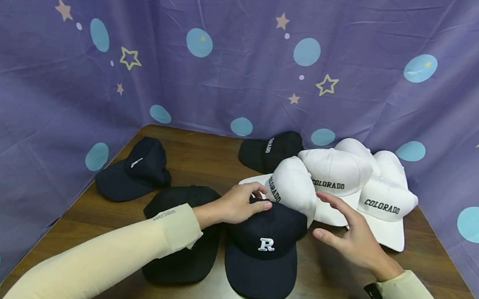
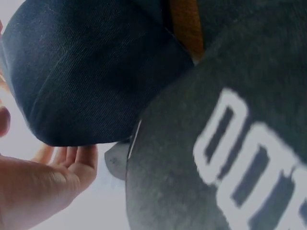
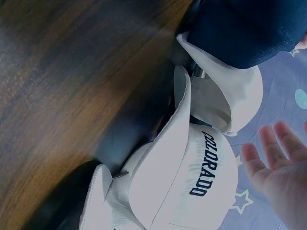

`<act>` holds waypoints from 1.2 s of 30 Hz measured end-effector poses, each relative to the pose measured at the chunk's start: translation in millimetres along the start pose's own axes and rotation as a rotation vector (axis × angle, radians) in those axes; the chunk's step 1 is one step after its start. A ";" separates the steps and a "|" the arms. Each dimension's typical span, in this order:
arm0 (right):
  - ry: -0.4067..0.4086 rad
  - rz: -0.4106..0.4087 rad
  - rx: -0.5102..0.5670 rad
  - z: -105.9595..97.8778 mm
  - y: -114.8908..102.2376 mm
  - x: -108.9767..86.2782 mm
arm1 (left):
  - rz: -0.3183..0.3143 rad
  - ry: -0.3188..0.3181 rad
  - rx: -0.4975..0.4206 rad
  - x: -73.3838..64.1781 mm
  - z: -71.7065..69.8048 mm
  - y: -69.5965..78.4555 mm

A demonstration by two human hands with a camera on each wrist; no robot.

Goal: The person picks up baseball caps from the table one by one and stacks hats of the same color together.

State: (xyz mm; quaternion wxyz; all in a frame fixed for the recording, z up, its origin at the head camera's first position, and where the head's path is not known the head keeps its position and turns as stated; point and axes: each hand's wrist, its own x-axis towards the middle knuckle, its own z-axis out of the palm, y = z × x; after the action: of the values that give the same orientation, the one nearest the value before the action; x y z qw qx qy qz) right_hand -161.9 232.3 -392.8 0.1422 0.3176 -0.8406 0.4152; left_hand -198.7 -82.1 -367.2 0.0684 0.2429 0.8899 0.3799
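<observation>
A navy baseball cap [image 1: 265, 269] with a white R lies brim toward me in the middle of the table. My left hand [image 1: 243, 205] grips its crown from the left, thumb on top and fingers behind. In the left wrist view the fingers [image 2: 85, 160] reach under the edge of the navy crown [image 2: 96, 72]. Right of it hovers my right hand [image 1: 353, 236], fingers spread and apart from the caps. Behind the navy cap sits a white COLORADO cap [image 1: 293, 184]. A black cap [image 1: 183, 269] lies under my left forearm, its white letters [image 2: 261, 158] visible in the left wrist view.
More white COLORADO caps [image 1: 332, 168] cluster at the right, overlapping one another. A black cap [image 1: 279, 148] sits at the back, and another navy cap [image 1: 145, 163] at the far left. A purple patterned curtain [image 1: 236, 88] borders the wooden table [image 1: 198, 158].
</observation>
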 end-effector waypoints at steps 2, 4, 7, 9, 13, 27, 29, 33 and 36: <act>0.014 0.003 -0.015 -0.1 0.3 2.2 | 0.017 0.024 0.010 -1.6 -1.9 1.6; 0.026 0.010 -0.031 -0.4 1.0 4.5 | 0.028 0.047 0.024 -3.4 -4.0 3.1; 0.046 0.018 -0.056 -0.8 1.4 8.0 | 0.043 0.080 0.043 -6.7 -7.1 4.8; 0.060 0.021 -0.067 -0.7 0.7 10.3 | 0.054 0.102 0.064 -9.3 -9.3 5.2; 0.088 0.031 -0.071 -0.5 -2.2 14.5 | 0.069 0.139 0.085 -16.0 -14.1 5.2; 0.080 0.159 -0.111 -3.9 -3.9 24.3 | 0.169 0.254 0.229 -36.2 -32.9 -4.9; 0.084 0.183 -0.123 -4.0 -4.4 26.1 | 0.162 0.257 0.232 -39.7 -35.2 -7.0; 0.103 0.228 -0.164 -3.6 -5.3 30.4 | 0.146 0.266 0.249 -45.8 -38.5 -10.0; 0.110 0.260 -0.185 -2.3 -6.1 33.9 | 0.133 0.273 0.277 -50.7 -40.4 -11.1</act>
State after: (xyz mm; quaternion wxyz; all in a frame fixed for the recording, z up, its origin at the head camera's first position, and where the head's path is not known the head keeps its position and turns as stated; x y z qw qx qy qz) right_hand -183.7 217.3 -370.6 0.1618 0.1687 -0.9001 0.3676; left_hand -171.1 -139.1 -349.9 -0.1120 0.2546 0.9166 0.2872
